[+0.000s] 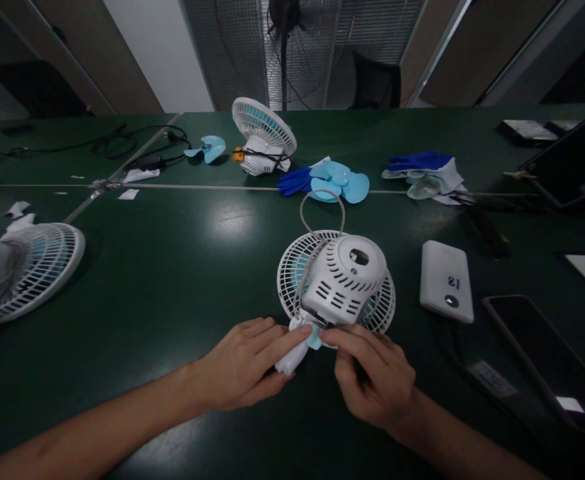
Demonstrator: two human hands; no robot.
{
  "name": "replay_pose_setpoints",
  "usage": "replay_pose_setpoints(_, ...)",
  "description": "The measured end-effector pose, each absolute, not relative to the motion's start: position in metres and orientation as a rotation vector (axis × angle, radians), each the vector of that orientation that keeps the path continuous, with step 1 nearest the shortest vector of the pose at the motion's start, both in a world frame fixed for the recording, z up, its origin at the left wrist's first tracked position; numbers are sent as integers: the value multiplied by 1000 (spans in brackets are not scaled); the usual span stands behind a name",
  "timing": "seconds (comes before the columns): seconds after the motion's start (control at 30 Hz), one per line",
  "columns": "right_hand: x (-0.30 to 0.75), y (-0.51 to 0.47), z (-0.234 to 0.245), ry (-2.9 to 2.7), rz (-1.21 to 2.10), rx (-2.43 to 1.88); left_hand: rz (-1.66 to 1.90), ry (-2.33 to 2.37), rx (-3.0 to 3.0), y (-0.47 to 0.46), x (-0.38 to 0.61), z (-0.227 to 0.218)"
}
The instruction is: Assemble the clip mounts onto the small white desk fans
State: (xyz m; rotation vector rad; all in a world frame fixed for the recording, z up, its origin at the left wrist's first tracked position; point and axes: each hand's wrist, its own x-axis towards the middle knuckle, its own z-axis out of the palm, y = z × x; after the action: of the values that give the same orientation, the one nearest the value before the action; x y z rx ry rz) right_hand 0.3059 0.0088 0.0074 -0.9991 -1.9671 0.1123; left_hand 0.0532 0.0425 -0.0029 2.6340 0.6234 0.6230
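A small white fan (345, 280) lies face down on the table, with its grille (292, 267) below and the slotted motor housing up. A grey cord loops up from its back. My left hand (252, 360) is closed around a white plastic part (292, 359) at the fan's near end, its index finger reaching to a small light blue piece (314, 338). From the other side, my right hand (372, 373) is bent with its index fingertip against that blue piece, by the housing's lower edge. The right thumb is partly hidden.
Another fan (260, 143) stands at the back; a third (47, 267) lies at far left. Light blue blades (345, 181), blue-and-white gloves (425, 172), a white power bank (446, 281) and a phone (547, 360) lie about. Black cables (132, 137) run at back left.
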Motion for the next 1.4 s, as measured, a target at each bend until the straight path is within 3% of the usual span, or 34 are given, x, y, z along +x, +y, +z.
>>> replay_pose_setpoints(0.37,309,12,10,-2045,160,-816,647,649,2649,43,55,1)
replay_pose_setpoints(0.63,305,9,4,-1975,113,-1036,630,618,2641,43,55,0)
replay_pose_setpoints(0.97,309,12,9,-2071,188,-779,639,680,2626,41,53,-3)
replay_pose_setpoints(1.4,303,11,6,-1972,126,-1018,618,635,2666,42,54,-2)
